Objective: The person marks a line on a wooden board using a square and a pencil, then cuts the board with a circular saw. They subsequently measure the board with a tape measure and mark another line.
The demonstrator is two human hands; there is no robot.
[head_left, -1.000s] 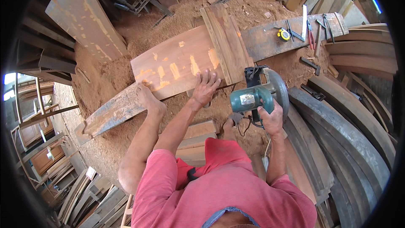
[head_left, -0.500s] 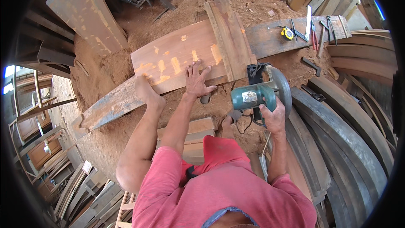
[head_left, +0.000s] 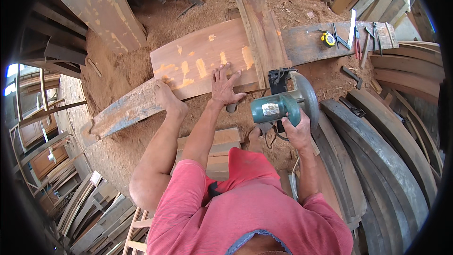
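Observation:
With fingers spread, my left hand lies flat on the near part of a reddish wooden board marked with orange filler patches. My right hand grips the rear handle of a teal circular saw, whose round guard faces right. The saw is just beyond the board's near right corner; whether its base touches the wood I cannot tell. Across the board's right end lies a brown plank. The board rests on a longer, worn support plank, where my bare left foot presses beside the board.
On the support plank's right end are a yellow tape measure, a square and red-handled pliers. Curved timbers are stacked at the right. Boards lean at the back left. Sawdust covers the ground; the saw's cord hangs near my foot.
The circular saw has moved slightly left and toward me, in my right hand. My left hand stays flat on the board. The whole view has shifted a little.

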